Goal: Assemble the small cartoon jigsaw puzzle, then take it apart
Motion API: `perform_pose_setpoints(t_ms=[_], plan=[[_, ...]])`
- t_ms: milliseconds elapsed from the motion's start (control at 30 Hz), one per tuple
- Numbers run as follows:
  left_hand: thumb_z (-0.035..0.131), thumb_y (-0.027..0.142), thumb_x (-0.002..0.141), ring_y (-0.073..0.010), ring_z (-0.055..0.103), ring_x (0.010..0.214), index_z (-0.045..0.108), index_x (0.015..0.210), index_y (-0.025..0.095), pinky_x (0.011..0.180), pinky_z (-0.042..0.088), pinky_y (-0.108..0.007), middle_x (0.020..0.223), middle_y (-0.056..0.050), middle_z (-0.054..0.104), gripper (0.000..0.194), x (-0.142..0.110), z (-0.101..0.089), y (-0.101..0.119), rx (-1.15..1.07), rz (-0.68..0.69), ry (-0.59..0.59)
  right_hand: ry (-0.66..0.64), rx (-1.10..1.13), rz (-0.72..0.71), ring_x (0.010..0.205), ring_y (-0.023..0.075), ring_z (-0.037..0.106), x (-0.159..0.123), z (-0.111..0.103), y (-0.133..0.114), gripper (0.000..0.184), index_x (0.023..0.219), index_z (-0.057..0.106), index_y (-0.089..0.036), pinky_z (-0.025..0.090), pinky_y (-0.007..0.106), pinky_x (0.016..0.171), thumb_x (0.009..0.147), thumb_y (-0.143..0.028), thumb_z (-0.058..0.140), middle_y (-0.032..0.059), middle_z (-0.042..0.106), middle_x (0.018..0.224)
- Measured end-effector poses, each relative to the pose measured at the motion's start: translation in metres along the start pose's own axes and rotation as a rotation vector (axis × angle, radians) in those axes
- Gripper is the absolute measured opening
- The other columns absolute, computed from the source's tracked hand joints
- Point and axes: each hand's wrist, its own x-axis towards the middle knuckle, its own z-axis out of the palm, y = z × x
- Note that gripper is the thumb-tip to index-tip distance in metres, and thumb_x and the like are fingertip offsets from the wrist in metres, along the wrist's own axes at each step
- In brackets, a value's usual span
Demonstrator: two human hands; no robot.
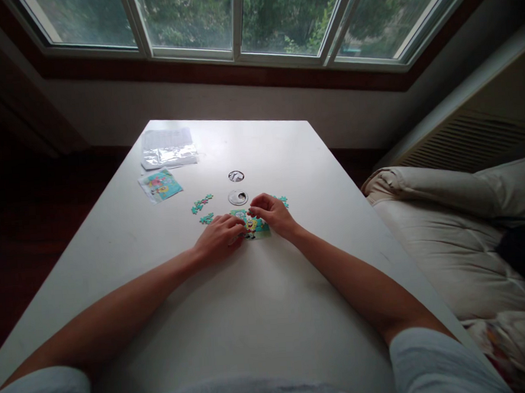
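A partly joined jigsaw puzzle [259, 227] with a yellow cartoon figure on a green-blue ground lies flat on the white table. My left hand [220, 237] rests over its left edge, fingers stretched out and lying against it, covering part of the picture. Above the upper part of the puzzle, my right hand [276, 214] pinches a small puzzle piece [250, 211] between thumb and fingertips. Loose teal puzzle pieces [202, 204] lie in small groups beyond my left hand, and other loose pieces [284, 201] show just behind my right hand.
Two round, shiny metal-looking discs [238, 197] lie beyond the puzzle. A colourful picture sheet [160, 185] and papers with a clear plastic sleeve [168, 147] are at the table's far left. A padded cream seat [451, 232] stands right of the table [270, 314]; windows are ahead.
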Motion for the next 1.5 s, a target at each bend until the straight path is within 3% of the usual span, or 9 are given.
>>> perform_pose_setpoints(t_ms=[100,333,700,933,1133,1500], plan=[[0.054,0.022,0.096,-0.024,0.06,0.112,0.066,0.117,0.026,0.099,0.044,-0.04,0.124,-0.005,0.068,0.025,0.0,0.001,0.001,0.008,0.049,-0.041,0.021,-0.129,-0.044,0.075,0.0153,0.064,0.001,-0.003,-0.001,0.027,0.087,0.066,-0.02,0.05,0.028,0.067,0.078,-0.043,0.077,0.0008,0.069,0.081],[0.05,0.023,0.098,-0.0241,0.061,0.114,0.065,0.123,0.026,0.098,0.045,-0.04,0.129,-0.007,0.067,0.029,0.0,0.001,0.001,0.04,0.122,-0.091,0.053,-0.653,-0.126,0.069,0.0143,0.061,-0.001,-0.01,-0.009,0.007,0.081,0.068,-0.02,0.045,0.028,0.066,0.082,-0.027,0.069,-0.0003,0.068,0.074],[0.05,0.024,0.099,-0.0223,0.062,0.107,0.066,0.12,0.025,0.092,0.047,-0.037,0.118,-0.006,0.068,0.026,0.0,0.0,0.001,0.088,0.147,-0.089,-0.056,-0.491,-0.062,0.07,0.015,0.062,0.0,-0.01,0.006,0.015,0.078,0.067,-0.021,0.05,0.027,0.067,0.08,-0.034,0.072,-0.0013,0.069,0.076],[0.049,0.025,0.1,-0.0219,0.061,0.106,0.066,0.119,0.025,0.09,0.047,-0.036,0.117,-0.007,0.068,0.026,-0.001,0.0,0.002,0.105,0.147,-0.076,-0.027,-0.654,-0.055,0.07,0.0154,0.06,-0.004,-0.005,0.003,0.011,0.079,0.068,-0.022,0.047,0.028,0.068,0.082,-0.032,0.072,-0.0012,0.069,0.076],[0.051,0.024,0.099,-0.0226,0.06,0.108,0.065,0.122,0.025,0.092,0.048,-0.037,0.118,-0.007,0.067,0.027,-0.001,0.002,0.001,0.112,0.138,-0.087,0.017,-0.918,-0.092,0.084,0.0198,0.057,-0.001,-0.007,0.0,0.013,0.075,0.071,-0.021,0.042,0.036,0.087,0.083,-0.031,0.074,0.0027,0.067,0.082],[0.051,0.025,0.099,-0.0227,0.059,0.109,0.065,0.121,0.025,0.094,0.048,-0.038,0.118,-0.007,0.067,0.026,0.0,0.0,0.004,0.105,0.13,-0.096,-0.04,-1.05,-0.145,0.093,0.0237,0.053,-0.004,-0.005,-0.003,0.012,0.083,0.071,-0.022,0.038,0.039,0.09,0.089,-0.033,0.072,0.0056,0.064,0.092]])
